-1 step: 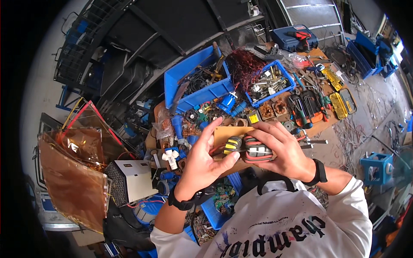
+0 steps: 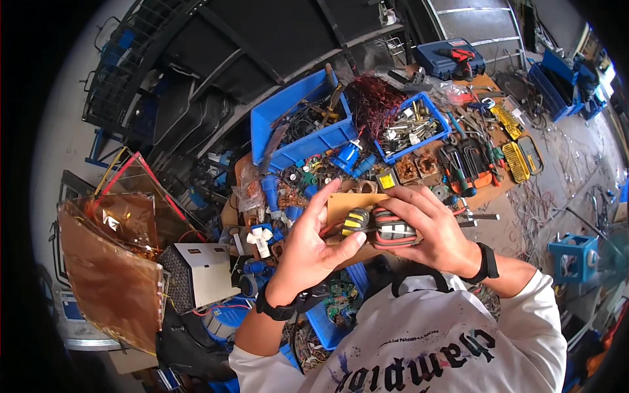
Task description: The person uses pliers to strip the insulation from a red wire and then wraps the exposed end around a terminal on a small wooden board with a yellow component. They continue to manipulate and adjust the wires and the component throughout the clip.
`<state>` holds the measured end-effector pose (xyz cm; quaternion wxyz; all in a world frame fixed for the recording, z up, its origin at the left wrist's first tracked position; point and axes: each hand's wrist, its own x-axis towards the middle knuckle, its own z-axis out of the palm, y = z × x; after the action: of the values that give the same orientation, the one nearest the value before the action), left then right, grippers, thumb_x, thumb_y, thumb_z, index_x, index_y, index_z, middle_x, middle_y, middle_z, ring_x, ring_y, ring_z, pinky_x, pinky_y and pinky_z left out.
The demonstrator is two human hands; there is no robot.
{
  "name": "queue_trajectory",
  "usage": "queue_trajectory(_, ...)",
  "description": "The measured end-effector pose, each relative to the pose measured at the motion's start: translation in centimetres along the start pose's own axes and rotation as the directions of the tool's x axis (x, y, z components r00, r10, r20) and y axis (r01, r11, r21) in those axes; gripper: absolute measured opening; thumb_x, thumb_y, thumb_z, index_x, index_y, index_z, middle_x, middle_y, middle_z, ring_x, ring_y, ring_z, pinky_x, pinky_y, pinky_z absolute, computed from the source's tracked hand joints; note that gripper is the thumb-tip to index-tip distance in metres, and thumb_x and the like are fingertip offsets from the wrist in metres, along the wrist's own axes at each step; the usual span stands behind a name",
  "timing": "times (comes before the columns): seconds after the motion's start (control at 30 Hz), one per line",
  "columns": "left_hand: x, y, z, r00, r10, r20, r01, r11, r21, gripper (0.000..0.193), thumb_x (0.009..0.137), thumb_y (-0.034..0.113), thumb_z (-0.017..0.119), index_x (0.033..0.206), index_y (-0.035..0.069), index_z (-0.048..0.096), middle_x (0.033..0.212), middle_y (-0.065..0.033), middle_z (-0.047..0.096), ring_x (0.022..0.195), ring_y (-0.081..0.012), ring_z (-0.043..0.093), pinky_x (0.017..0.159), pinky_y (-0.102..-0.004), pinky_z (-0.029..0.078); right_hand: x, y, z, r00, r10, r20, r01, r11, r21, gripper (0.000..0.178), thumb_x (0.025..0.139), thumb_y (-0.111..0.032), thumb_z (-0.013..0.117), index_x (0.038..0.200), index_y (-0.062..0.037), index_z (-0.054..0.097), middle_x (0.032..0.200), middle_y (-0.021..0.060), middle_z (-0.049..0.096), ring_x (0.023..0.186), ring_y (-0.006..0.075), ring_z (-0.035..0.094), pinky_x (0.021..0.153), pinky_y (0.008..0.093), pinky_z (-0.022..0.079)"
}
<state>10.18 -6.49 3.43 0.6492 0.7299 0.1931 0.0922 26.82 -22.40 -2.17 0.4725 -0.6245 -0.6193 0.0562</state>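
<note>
Close together over the bench, my two hands work around a pair of chunky tool-like pieces whose kind I cannot make out. My left hand (image 2: 306, 249) closes its thumb against a black piece with yellow stripes (image 2: 356, 221); its index finger points up. Curled over the top, my right hand (image 2: 429, 229) grips a rounded black-and-red piece with pale patches (image 2: 394, 229). The two pieces sit side by side, nearly touching. Just beyond them is a flat tan board (image 2: 347, 202), partly hidden by my hands. Dark rods (image 2: 481, 217) show to the right of my right hand.
Beyond my hands stand a large blue bin of tools (image 2: 291, 154) and a small blue tray of metal parts (image 2: 411, 152). Pliers and clamps (image 2: 472, 160) lie at right, near a yellow bit case (image 2: 517, 160). A white pipe fitting (image 2: 260, 240) lies left. Circuit boards (image 2: 342, 304) fill a nearer blue bin.
</note>
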Motion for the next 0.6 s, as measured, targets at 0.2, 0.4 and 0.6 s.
queue_trajectory(0.2,-0.6,0.2,0.0,1.0,0.016,0.018,-0.015,0.998,-0.058,0.079,0.088,0.004,0.068,0.15,-0.002,0.02,0.134,-0.0177,0.052,0.122,-0.0214,0.053,0.106,-0.0355,0.041,0.2,-0.3,-0.4,1.0,-0.016,0.013,0.016,1.0,0.008,0.071,0.064,-0.017,0.086,0.127,-0.0078,0.056,0.126,0.0169,0.057,0.11,0.0378,0.055,0.092,0.0449,0.049)
queue_trajectory(0.4,-1.0,0.5,-0.1,0.997,0.067,0.033,-0.066,0.997,-0.033,0.08,0.088,0.004,0.068,0.15,-0.003,0.018,0.133,-0.0185,0.052,0.121,-0.0228,0.054,0.105,-0.0369,0.042,0.4,-0.7,-0.5,0.999,-0.031,0.024,0.032,0.999,-0.015,0.075,0.06,-0.016,0.086,0.128,-0.0078,0.056,0.127,0.0162,0.056,0.109,0.0377,0.055,0.091,0.0452,0.05)
queue_trajectory(0.6,-1.5,-0.3,0.1,0.991,0.129,-0.02,-0.128,0.99,0.057,0.084,0.086,0.011,0.072,0.15,-0.002,0.018,0.134,-0.0201,0.05,0.12,-0.0252,0.056,0.104,-0.0385,0.044,0.6,-1.4,-0.7,0.998,-0.028,0.062,0.031,0.999,-0.043,0.077,0.059,-0.015,0.086,0.129,-0.009,0.055,0.126,0.015,0.055,0.11,0.037,0.055,0.091,0.0448,0.05)
